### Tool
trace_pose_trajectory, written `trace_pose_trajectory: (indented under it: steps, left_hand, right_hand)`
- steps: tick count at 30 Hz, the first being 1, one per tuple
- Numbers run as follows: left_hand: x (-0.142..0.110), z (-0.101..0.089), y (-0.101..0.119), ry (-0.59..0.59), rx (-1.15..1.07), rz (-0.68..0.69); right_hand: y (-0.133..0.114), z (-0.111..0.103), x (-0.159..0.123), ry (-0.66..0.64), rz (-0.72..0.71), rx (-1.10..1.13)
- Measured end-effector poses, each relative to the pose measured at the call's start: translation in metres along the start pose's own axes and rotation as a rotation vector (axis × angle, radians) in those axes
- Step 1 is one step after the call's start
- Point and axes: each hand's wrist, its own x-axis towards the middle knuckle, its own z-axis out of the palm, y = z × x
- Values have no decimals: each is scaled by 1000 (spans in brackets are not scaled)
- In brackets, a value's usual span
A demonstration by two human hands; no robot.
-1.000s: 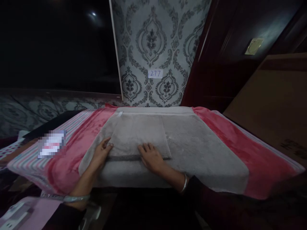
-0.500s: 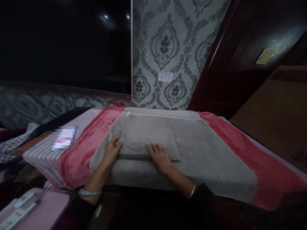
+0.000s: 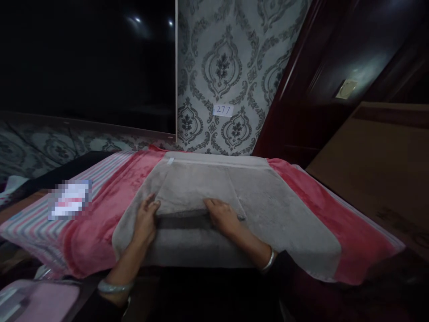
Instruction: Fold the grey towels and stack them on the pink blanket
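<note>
A grey plush cloth [image 3: 196, 185] lies as a flat rectangular panel over a wider spread of grey plush fabric [image 3: 284, 210]. Its front edge is raised a little, with a dark gap below. At the front left corner, my left hand [image 3: 146, 221] has its thumb and fingertips closed on the edge. My right hand [image 3: 223, 217] is curled over the front edge nearer the right corner, thumb hidden underneath. A small white tag [image 3: 170, 161] shows at the back left, beside a pale band.
Pink plush fabric [image 3: 100, 223] and a striped cloth [image 3: 30, 226] lie under the grey one. A blurred white card [image 3: 70, 200] rests on the left. Behind are a dark screen [image 3: 87, 67] and patterned wall; a cardboard box [image 3: 372, 170] stands right.
My right hand has gone from lying flat on the panel to curling round its front edge. That edge has risen, and the dark gap below is wider. The view has shifted slightly right.
</note>
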Motion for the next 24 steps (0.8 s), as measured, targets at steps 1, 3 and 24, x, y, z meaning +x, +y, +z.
trace_pose_trajectory:
  steps: [1,3,24]
  left_hand:
    - [-7,3,-1,2,-76,-14]
    - [-22,8,-6,-9,-190,-49]
    - [-76,78,-25,108,-261,-115]
  right_hand:
    - [2,0,0,-2,-2,7]
    - [4,5,-1,-13,-21,21]
    - [-26,-5,-7,20,-186,91]
